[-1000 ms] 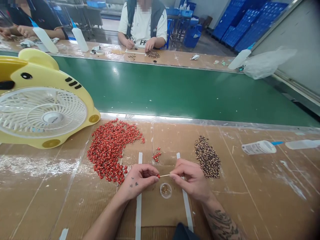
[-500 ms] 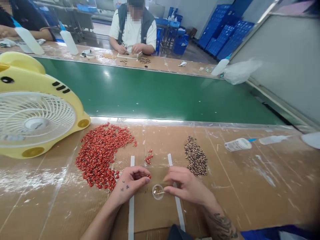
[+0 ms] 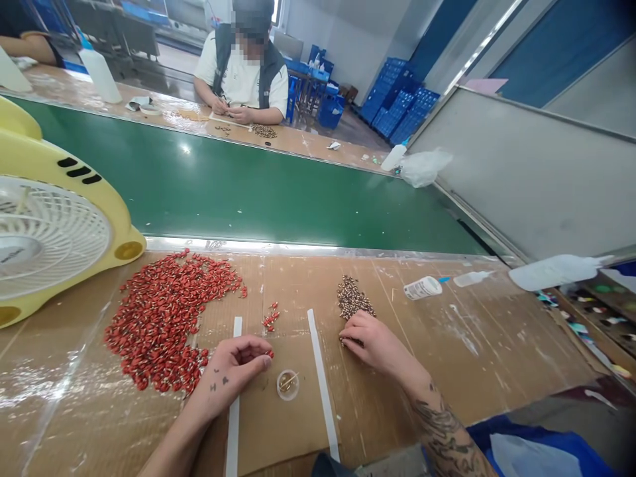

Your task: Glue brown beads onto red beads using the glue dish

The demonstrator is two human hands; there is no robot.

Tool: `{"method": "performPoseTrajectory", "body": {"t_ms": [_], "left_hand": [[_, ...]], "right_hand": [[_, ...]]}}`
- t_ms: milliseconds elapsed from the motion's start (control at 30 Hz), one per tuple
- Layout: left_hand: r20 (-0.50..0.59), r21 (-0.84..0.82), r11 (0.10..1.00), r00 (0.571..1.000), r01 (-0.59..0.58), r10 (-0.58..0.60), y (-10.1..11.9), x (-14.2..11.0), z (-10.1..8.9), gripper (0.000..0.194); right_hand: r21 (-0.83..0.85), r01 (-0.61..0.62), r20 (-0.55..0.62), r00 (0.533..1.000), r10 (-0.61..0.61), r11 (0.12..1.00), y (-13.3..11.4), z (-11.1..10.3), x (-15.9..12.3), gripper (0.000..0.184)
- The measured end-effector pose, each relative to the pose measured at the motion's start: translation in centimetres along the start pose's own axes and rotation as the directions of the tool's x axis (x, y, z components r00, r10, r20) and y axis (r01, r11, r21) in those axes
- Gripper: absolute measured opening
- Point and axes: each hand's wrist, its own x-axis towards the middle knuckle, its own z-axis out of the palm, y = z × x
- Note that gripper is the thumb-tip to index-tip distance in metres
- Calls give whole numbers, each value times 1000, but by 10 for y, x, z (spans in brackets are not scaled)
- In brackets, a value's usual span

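Green conveyor belt: crosses the upper middle of the frame, with a co-worker at the far bench top and blue crates beyond.

Cardboard-covered bench: fills the lower frame, streaked with white residue.

Upper right of the bench: a glue bottle lies on its side near a white squeeze bottle.

Left edge: a yellow desk fan is cut off by the frame.

Piles: a broad heap of red beads lies left of centre, a small cluster of red beads sits mid-bench, and brown speckled beads lie to the right.

Left hand: fingertips pinch closed on a tiny red bead, just above a small clear cup.

Right hand: fingers curl nearly closed at the lower edge of the brown speckled beads, touching them; whether any are held, I cannot tell.

Handling: the beads look light, hard and smooth, apt to roll, so the fingertip pads seem the best hold.

Hard to see: most of the pinched bead and the cup's gold-coloured contents.
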Motion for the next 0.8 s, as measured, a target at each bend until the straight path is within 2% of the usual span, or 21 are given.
{"method": "performPoseTrajectory", "body": {"t_ms": [133, 400, 500, 600, 700, 800], "left_hand": [[-4, -5, 1000, 1000, -10, 10, 3, -1, 2, 17], [-1, -37, 998, 999, -54, 54, -3, -1, 1, 17], [-4, -38, 997, 998, -64, 64, -6, -1, 0, 15], [-28, -43, 996, 997, -74, 72, -7, 0, 2, 14], [-80, -58, 993, 992, -100, 95, -8, 0, 6, 14], [-132, -50, 989, 982, -139, 132, -8, -1, 8, 15]], "right_hand": [[-67, -9, 21, 1000, 10, 998, -2, 4, 8, 23], [-32, -24, -9, 1000, 23, 999, -9, 1, 20, 17], [88, -21, -84, 996, 29, 996, -14, -1, 20, 14], [300, -14, -166, 984, 67, 954, -27, 2, 23, 11], [503, 70, -224, 973, 52, 861, -50, 13, 34, 11], [653, 127, -220, 975, 27, 747, -76, 25, 51, 10]]}}
